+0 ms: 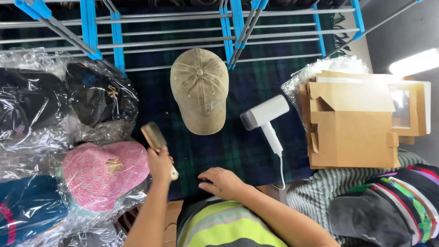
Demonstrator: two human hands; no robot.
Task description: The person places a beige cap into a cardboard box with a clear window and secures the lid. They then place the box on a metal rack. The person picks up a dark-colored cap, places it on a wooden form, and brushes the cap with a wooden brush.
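Brush (154, 137), wooden, clenched in left hand (161, 165); fingers wrapped round the handle, whose tip pokes out below the fist. Bristle side turned away, not readable. Brush head rises just above the knuckles, apart from the tan cap (200, 91), which lies flat, brim toward the person, well beyond the fingertips on the dark plaid cloth (247, 151).

Right hand (222, 182) rests palm-down on the cloth near the table edge, fingers loosely curled, gripping nothing; thumb side partly hidden by the wrist.

White hair dryer (265, 118) lies beyond and right of the right-hand fingers, its cord running toward the person and lost behind the forearm.

Left of the brush hand: pink cap (103, 174) in clear plastic, just beside the wrist; darker bagged caps (98, 98) beyond it, details blurred by glare. Cardboard boxes (352, 132) far right, top edge washed out by light. Drying rack (219, 27) cut off at the top of frame.
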